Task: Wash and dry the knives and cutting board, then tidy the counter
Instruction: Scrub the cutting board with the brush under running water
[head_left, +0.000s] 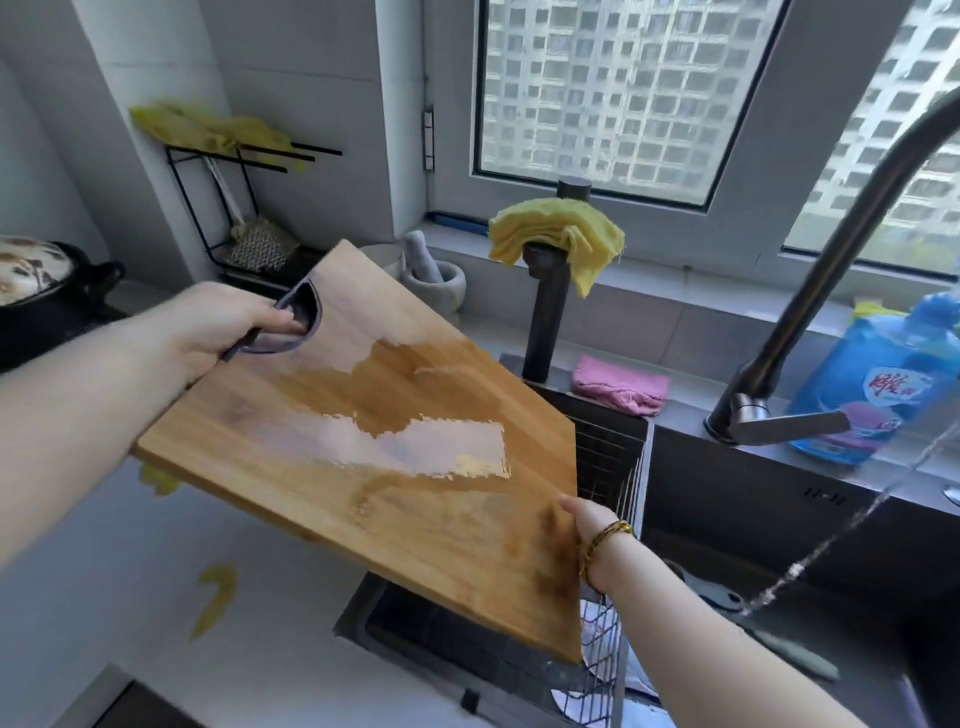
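We find the wooden cutting board (363, 415) held in the air, tilted down toward the left side of the sink (727, 493), with its low corner above the wire rack (608, 457) that sits in the sink. The left hand (218, 322) has its fingers curled through the cut-out at the board's high corner, round the metal handle (296, 332) there. The right hand (587, 525) takes the low edge, thumb on the top face and fingers hidden behind the wood. We judge the board stiff and fairly heavy, so two hands suit it. Its face shines with wet patches, so we would expect it to be slippery anywhere but at the handle and the bare edges. Those are where we would grip it, keeping a palm beneath to carry the weight. It should stand a knock, though a slip into the sink would be loud. The tap (831, 270) at the sink's back rim sends a thin stream of water (810, 561) into the right side of the sink. On the ledge behind the sink stands a blue detergent bottle (878, 379), whose label bears red Chinese characters too blurred for us to read. A small mark on the sink's inner wall is also illegible.
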